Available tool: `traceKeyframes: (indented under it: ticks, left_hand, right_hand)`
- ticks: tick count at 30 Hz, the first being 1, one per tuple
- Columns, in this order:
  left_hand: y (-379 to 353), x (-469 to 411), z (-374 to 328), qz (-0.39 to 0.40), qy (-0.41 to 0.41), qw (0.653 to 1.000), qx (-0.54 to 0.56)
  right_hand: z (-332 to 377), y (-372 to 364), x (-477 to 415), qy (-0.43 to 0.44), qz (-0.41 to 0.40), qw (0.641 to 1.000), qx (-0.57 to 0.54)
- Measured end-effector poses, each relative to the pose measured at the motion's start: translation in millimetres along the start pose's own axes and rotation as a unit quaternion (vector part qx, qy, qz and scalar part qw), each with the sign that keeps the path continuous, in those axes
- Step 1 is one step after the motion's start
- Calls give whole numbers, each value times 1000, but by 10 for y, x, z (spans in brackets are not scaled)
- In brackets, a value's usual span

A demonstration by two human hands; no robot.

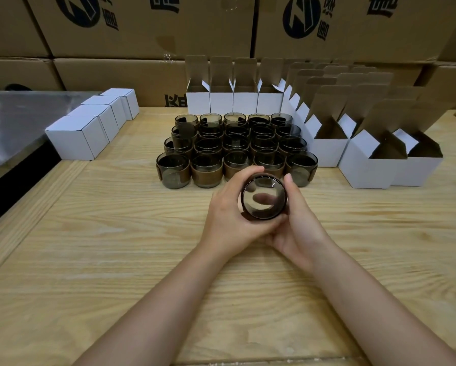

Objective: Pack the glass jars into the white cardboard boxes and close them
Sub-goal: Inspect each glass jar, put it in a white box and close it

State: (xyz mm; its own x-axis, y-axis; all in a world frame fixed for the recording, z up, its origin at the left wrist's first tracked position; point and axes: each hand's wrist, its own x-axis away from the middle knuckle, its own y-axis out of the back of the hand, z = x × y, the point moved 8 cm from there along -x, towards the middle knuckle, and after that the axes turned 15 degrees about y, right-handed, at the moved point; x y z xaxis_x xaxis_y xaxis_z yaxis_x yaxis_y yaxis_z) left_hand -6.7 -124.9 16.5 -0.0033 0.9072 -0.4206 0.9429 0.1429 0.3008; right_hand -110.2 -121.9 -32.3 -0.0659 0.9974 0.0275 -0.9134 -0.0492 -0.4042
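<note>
A held jar (263,202) of dark, smoky glass is gripped in both hands above the desk (116,233), near its middle. It is tipped on its side, so that one round end is turned up towards the camera, and blurred fingers are seen through the glass.

The left hand (226,210) is wrapped round the jar's left side, with the thumb laid over the top edge. The right hand (298,231) is cupped under and round the right side, with the thumb raised beside the rim. The two hands are pressed together beneath the jar, so it is enclosed from both sides and from below and does not touch the desk.

Just behind the hands, a block of matching jars (208,165) is set upright in close rows on the wood. Brown bands are seen round the jars of the front row. The held jar is raised just in front of that row and overlaps it in the view.

To the right of the block, and along its far edge, open boxes (369,170) of white cardboard are lined up with their flaps raised. On the left, well apart from the hands, closed boxes (76,136) are set in a row beside a metal surface (10,122). Brown cartons (142,27) with dark printing are stacked behind the desk.
</note>
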Motion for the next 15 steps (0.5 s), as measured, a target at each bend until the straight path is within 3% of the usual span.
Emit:
traceKeyframes:
  ticks: [2,5,11,15]
  left_hand:
    - [3,-11,-13,3,7,1000,-1]
    - [-43,-16,6,38,32,999,9]
    - [-99,15,89,61,61,996,2]
    - [-158,4,159,86,84,993,12]
  right_hand:
    - [-16,-52,22,-21,12,998,-54]
    - [31,-50,-9,15,9,997,-75]
    - [212,166,-31,119,-88,988,51]
    - [266,210,-32,157,-75,977,127]
